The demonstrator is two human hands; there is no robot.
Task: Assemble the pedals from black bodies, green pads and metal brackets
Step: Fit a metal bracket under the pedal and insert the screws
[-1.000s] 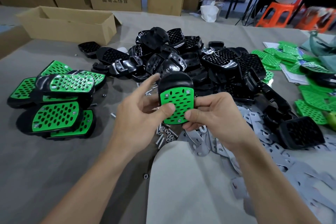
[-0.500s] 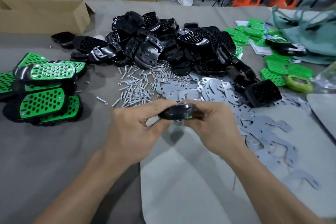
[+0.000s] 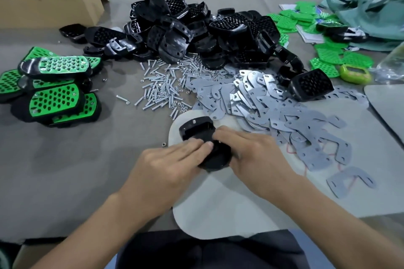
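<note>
Pins black plastic pedal body (image 3: 196, 129) underside-up on pale grey mat (image 3: 218, 203), near centre of bench (image 3: 65, 159), probably to expose bolt holes. Presses down with left hand (image 3: 166, 166), grip flat, fingers straight. Steadies right side with right hand (image 3: 255, 157); cannot tell if that grip wraps the edge. Works with flat grey metal brackets (image 3: 284, 120) and silver screws (image 3: 157, 89) heaped just beyond, likely for short reach.

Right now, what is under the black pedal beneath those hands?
A pale mat lies under the black pedal. Its downward face is hidden; left hand and right hand cover much of it.
</note>
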